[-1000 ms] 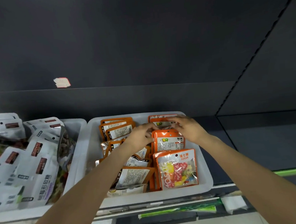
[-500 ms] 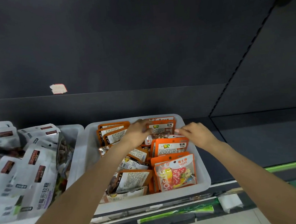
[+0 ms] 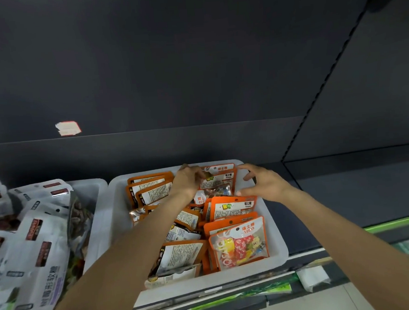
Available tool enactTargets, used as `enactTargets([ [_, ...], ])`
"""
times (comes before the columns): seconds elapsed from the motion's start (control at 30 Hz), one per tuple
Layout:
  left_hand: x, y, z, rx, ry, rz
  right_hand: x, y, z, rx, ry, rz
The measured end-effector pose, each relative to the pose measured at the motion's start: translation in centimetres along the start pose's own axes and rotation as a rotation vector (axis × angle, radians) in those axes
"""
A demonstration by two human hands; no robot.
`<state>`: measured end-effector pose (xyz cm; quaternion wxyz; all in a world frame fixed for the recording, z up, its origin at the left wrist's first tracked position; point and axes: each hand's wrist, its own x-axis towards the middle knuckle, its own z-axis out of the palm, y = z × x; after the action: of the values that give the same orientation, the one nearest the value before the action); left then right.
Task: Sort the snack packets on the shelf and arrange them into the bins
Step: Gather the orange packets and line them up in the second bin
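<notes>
From the head view, a white bin (image 3: 275,225) sits on the dark shelf (image 3: 361,192), packed with orange snack packets standing in rows. The left hand (image 3: 188,181) reaches to the back of this bin, its fingers curled and pinching the top edge of the rear orange packet (image 3: 221,181), which stands upright against the bin's far wall. The right hand (image 3: 263,187) hovers just beside that packet, over the bin's right rear corner, with fingers spread and slightly bent and the thumb pointing left; it holds nothing, though its thumb lies close above the top edge of the middle orange packet (image 3: 233,207). Nearest the camera in the right-hand row stands a front packet (image 3: 239,245) with a clear window showing red and yellow sweets. The left-hand rows hold orange packets (image 3: 150,190) turned back-side out, showing white printed labels. To the left, touching the first bin, a second white bin (image 3: 93,189) holds grey-white pouches (image 3: 40,251) piled at a lean. A torn label (image 3: 68,128) sticks to the dark back panel above.
</notes>
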<state>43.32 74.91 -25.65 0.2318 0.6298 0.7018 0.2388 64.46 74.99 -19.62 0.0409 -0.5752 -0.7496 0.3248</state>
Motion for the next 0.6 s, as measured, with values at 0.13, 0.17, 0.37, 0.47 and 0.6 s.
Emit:
enactTargets([
  [0.13, -0.9, 0.7, -0.9, -0.039, -0.078, 0.064, 0.5, 0.1, 0.3, -0.109, 0.086, 0.009],
  [0.17, -1.3, 0.8, -1.2, -0.057, -0.118, 0.082, 0.6, 0.2, 0.5, -0.138, 0.115, 0.005],
  [0.37, -3.6, 1.5, -2.4, -0.211, -0.245, 0.168, 1.9, -0.8, 1.7, -0.16, 0.289, 0.118],
  [0.47, -4.3, 1.7, -2.5, -0.282, -0.28, 0.165, 2.1, -1.3, 2.0, -0.109, 0.319, 0.148],
  [0.6, -5.0, 1.5, -3.0, -0.263, -0.422, 0.162, 2.8, -1.2, 2.8, 0.047, 0.348, 0.178],
])
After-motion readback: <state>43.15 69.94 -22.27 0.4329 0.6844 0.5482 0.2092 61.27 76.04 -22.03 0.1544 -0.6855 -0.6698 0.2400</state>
